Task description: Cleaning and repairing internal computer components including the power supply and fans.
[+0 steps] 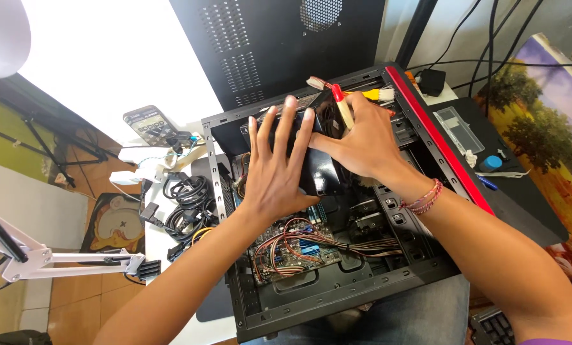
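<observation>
Black box-shaped unit (321,169), prob. a power supply, is sitting inside the open PC case (337,291), near the case's far end, directly under both hands. Left hand (278,167) is lying flat on top w/ fingers spread wide, gripping nothing. Right hand (361,142) is pressing on the unit's right side while pinching 1 red-handled screwdriver (341,104) between thumb & fingers. 1 beaded bracelet (425,198) is circling the right wrist. Below the unit, 1 motherboard (299,246) w/ a bundle of wires is showing. Left of the case, 1 coil of black cables (187,201) & 1 calculator (150,124) are resting on the surface (171,249).
</observation>
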